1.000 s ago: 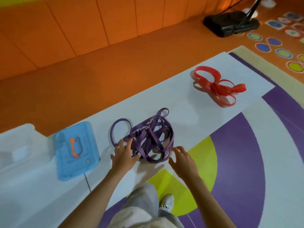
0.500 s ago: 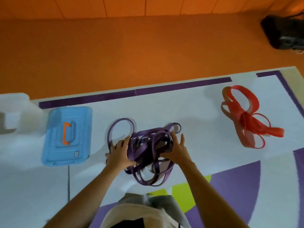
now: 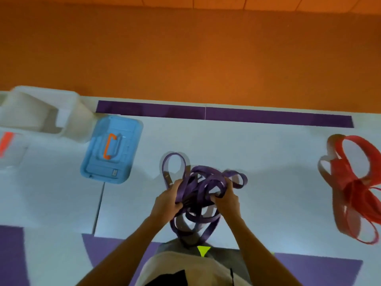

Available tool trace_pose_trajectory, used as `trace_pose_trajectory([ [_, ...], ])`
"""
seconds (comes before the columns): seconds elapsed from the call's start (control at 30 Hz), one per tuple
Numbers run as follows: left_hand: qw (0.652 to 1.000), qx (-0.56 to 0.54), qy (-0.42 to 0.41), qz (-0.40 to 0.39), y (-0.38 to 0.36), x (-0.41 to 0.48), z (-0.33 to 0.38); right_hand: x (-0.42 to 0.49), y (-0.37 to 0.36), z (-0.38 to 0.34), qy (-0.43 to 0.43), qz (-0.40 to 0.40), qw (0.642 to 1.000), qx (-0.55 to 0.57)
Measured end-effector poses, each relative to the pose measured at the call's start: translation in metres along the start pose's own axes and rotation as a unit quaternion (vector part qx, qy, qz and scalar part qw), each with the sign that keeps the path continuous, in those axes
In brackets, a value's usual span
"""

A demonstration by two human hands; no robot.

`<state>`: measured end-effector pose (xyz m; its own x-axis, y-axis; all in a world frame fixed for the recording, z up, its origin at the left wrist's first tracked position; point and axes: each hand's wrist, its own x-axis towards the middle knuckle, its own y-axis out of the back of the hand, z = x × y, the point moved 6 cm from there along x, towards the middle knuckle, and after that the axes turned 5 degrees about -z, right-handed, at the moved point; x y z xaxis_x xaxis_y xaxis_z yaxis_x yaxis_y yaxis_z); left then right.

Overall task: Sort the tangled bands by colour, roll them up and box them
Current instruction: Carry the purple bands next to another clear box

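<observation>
A tangle of purple bands [image 3: 198, 182] is in the middle of the white mat, lifted between both hands with loops hanging down toward my lap. My left hand [image 3: 168, 201] grips the left side of the tangle with its fingers curled round several strands. My right hand [image 3: 225, 200] grips the right side the same way. A pile of red bands [image 3: 354, 182] lies on the mat at the far right, apart from both hands. A blue box lid with an orange handle [image 3: 112, 149] lies flat to the left.
A translucent white box [image 3: 47, 112] stands at the far left, beside the blue lid. Orange floor runs beyond the mat's far edge. A purple strip [image 3: 222, 114] marks the mat's back border. My knees are at the bottom centre.
Both hands went from resting beside the purple tangle to closing on it and lifting it toward me. The view swung, so the red pile now sits at the right edge.
</observation>
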<state>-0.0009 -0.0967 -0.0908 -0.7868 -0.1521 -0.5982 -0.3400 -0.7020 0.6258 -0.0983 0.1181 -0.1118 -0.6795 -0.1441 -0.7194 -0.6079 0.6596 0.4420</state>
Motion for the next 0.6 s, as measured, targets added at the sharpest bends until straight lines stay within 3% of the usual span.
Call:
trace_pose_trajectory([
  [0.1, 0.998, -0.068, 0.01, 0.005, -0.002, -0.019, 0.009, 0.0, 0.009, 0.003, 0.031, -0.019, 0.999, 0.021],
  [0.27, 0.972, -0.203, 0.088, 0.078, 0.001, -0.06, 0.021, -0.006, 0.027, 0.0, 0.061, -0.058, 0.992, 0.095],
  [0.37, 0.947, -0.271, 0.114, 0.13, 0.007, -0.084, 0.027, -0.016, 0.034, -0.011, 0.063, -0.075, 0.986, 0.135],
  [0.6, 0.862, -0.422, 0.068, 0.272, 0.027, -0.142, 0.01, -0.06, 0.024, -0.086, 0.154, -0.139, 0.966, 0.156],
])
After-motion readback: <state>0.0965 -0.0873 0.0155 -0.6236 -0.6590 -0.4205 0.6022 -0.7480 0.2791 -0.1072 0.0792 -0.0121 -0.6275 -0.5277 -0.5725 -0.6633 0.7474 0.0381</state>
